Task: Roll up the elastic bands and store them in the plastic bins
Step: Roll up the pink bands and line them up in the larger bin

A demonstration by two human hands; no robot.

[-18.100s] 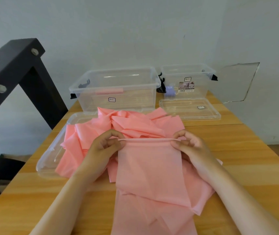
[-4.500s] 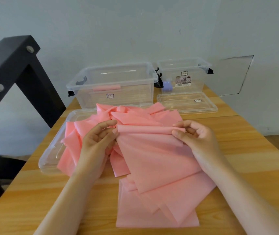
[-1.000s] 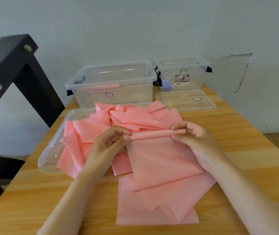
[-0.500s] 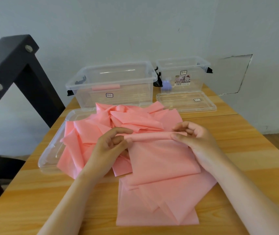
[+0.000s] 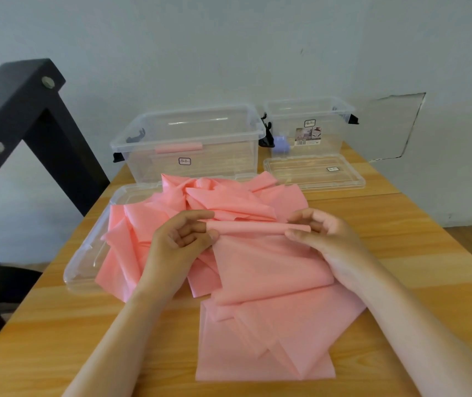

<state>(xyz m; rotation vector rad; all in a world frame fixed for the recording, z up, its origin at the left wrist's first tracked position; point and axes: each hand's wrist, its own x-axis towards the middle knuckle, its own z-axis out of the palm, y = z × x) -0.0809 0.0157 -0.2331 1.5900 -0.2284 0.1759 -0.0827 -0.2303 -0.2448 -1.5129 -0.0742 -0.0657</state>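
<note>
A pink elastic band (image 5: 269, 270) lies spread on the wooden table (image 5: 401, 242), its far end wound into a thin roll (image 5: 252, 228). My left hand (image 5: 183, 239) pinches the roll's left end and my right hand (image 5: 317, 233) pinches its right end. Behind the roll sits a heap of more pink bands (image 5: 217, 202). A large clear bin (image 5: 189, 144) at the back holds one rolled pink band (image 5: 178, 147). A smaller clear bin (image 5: 309, 127) stands to its right with a small purple object inside.
One clear lid (image 5: 85, 262) lies under the heap at the left, another lid (image 5: 315, 173) lies before the small bin. A black metal frame (image 5: 22, 116) rises at the left. The wall is close behind the bins.
The roll has grown thicker over the last seconds as both hands turn it toward me. The loose part of the band has shortened slightly.
</note>
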